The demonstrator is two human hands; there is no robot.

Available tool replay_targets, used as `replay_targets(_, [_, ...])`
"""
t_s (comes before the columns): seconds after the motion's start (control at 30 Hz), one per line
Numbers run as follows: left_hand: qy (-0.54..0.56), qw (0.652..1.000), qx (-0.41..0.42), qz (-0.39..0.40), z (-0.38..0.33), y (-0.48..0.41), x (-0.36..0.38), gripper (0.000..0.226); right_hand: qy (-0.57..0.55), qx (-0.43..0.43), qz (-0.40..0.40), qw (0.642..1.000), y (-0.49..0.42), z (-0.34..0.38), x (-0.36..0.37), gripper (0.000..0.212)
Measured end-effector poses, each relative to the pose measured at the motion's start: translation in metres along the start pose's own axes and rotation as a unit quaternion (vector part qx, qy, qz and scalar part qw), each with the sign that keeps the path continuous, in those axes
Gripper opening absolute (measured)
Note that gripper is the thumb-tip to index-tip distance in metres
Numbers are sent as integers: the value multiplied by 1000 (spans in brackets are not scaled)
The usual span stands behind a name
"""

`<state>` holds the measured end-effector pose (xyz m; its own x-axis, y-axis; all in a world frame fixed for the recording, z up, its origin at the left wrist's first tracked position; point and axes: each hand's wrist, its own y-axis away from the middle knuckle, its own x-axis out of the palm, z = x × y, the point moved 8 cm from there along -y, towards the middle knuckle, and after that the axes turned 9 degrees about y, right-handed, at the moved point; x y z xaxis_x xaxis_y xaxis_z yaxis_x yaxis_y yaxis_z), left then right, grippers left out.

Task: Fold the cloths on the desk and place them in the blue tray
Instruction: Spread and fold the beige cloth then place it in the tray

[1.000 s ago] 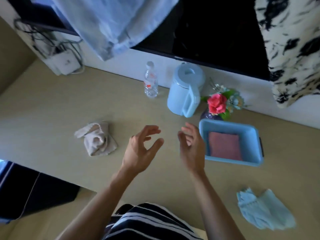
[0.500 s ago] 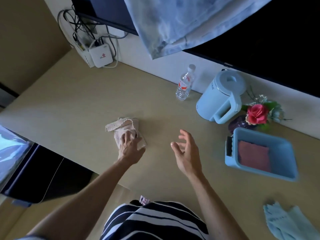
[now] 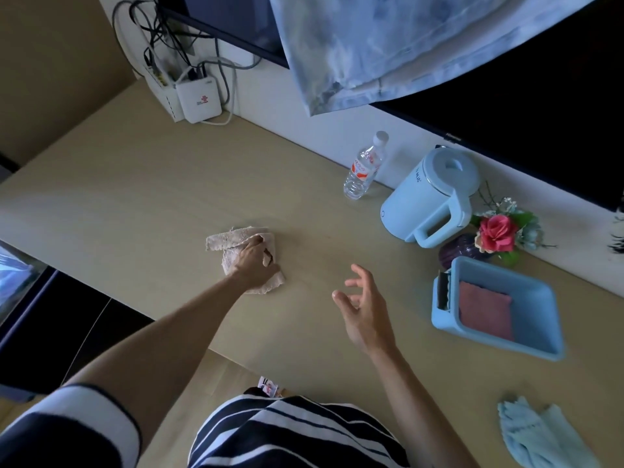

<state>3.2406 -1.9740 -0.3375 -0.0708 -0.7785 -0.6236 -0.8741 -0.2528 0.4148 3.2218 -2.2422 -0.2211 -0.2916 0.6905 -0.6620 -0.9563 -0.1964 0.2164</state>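
A crumpled beige cloth (image 3: 233,239) lies on the desk (image 3: 152,204) left of centre. My left hand (image 3: 253,265) lies on top of it, fingers curled into the fabric. My right hand (image 3: 364,309) hovers above the desk to the right with fingers spread, holding nothing. The blue tray (image 3: 537,305) sits at the right with a folded pink cloth (image 3: 484,314) inside. A light blue cloth (image 3: 540,434) lies crumpled at the desk's near right corner.
A blue kettle (image 3: 432,197), a water bottle (image 3: 364,167) and a vase of flowers (image 3: 496,234) stand along the back wall. A white router (image 3: 197,101) with cables sits at the back left. Fabric (image 3: 388,45) hangs over a dark screen above.
My left hand reached left onto the beige cloth and closed its fingers on it. My right hand stayed open over the desk. The view shifted left.
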Motion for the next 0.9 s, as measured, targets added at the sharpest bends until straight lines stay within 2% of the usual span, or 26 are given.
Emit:
replay_targets(0.07, [50,998,21,-23,-6,4,-4,52,-8,11,5,1000,0,-2,1,58])
replay_targets(0.13, [82,996,17,7,-6,9,0,57,-9,19,8,1000,1,-4,2,58])
replay_targets(0.17, [79,996,18,34,-7,10,5,51,-9,22,11,1000,1,-4,3,58])
replay_targets(0.23, [54,996,19,63,-10,10,11,22,-12,25,17,999,3,-3,5,58])
replay_targets(0.3, [42,996,8,82,-12,11,17,30,-11,27,21,999,5,-3,6,58])
replay_targets(0.4, [68,996,30,54,-16,6,13,32,-8,31,18,999,7,-6,5,58])
replay_targets(0.53, [125,989,77,-31,-29,10,-4,33,-10,45,10,999,10,-14,3,58])
replay_targets(0.6, [159,980,104,-62,-42,18,-17,35,-17,48,7,999,11,-14,2,58])
replay_targets(0.67, [221,969,98,-58,-53,26,-26,29,-26,47,3,999,9,-10,1,58])
replay_targets(0.77, [337,935,102,-33,-71,33,-38,26,-34,40,-5,999,5,0,-2,58])
replay_targets(0.9, [446,890,79,-55,-101,43,-56,14,-50,15,-10,999,-3,17,-11,56])
